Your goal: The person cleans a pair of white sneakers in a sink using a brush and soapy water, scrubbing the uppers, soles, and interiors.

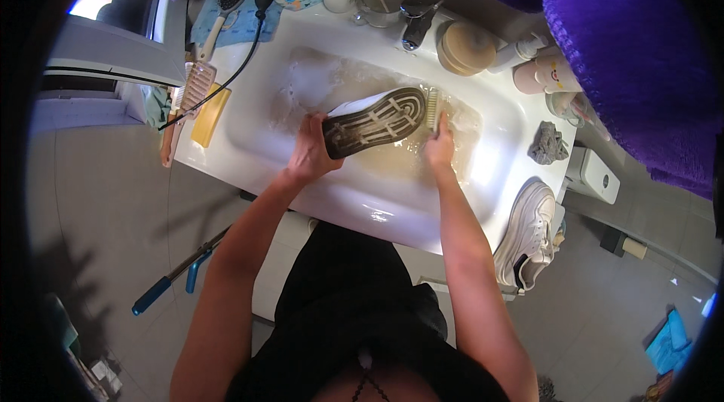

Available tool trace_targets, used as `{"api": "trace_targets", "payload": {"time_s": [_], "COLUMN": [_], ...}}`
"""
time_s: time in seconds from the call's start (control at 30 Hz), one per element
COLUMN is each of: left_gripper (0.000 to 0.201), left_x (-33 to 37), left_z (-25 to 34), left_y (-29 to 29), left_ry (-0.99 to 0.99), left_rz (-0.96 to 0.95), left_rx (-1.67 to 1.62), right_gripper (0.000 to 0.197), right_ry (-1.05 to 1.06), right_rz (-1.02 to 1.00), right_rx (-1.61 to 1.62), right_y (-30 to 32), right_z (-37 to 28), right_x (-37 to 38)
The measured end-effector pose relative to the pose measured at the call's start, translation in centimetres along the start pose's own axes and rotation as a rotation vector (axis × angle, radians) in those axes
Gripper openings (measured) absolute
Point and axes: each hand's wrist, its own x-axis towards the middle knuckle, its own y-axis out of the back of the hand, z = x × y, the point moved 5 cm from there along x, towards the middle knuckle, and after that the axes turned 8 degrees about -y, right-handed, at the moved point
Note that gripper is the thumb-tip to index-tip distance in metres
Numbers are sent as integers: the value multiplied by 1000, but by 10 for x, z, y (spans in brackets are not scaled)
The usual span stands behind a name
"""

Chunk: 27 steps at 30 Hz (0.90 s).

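My left hand [311, 151] is closed on the heel end of a shoe [375, 123], which is tilted so its dirty, dark-and-white patterned sole faces me. The shoe is over the cloudy, brownish water in a white sink [253, 130]. To the right of its toe, my right hand [439, 147] grips a scrub brush [432, 109] with pale bristles. The bristles are close to the toe end of the sole; whether they touch it I cannot tell. Foam floats around the water's edges.
A second white shoe [526, 232] lies on the sink's right corner, near a crumpled grey cloth [548, 143]. The faucet [417, 27] stands at the back beside a round beige container [466, 48]. A yellow bar [211, 115] and combs line the left rim. Purple towels [633, 47] hang at upper right.
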Motion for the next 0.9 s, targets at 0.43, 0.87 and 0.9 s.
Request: {"api": "trace_targets", "payload": {"time_s": [0.43,0.87,0.9], "left_gripper": [78,79,78], "left_x": [9,26,20], "left_z": [-16,8,8], "left_y": [-4,-1,1], "left_ry": [37,39,86], "left_rz": [-58,173,174], "left_rx": [-39,-16,-43], "right_gripper": [73,62,62], "right_ry": [596,807,711], "right_rz": [-170,-118,-170], "right_rx": [-449,-294,-357], "right_y": [-30,8,10], "right_z": [-135,-157,-157], "right_x": [-140,-135,-132]}}
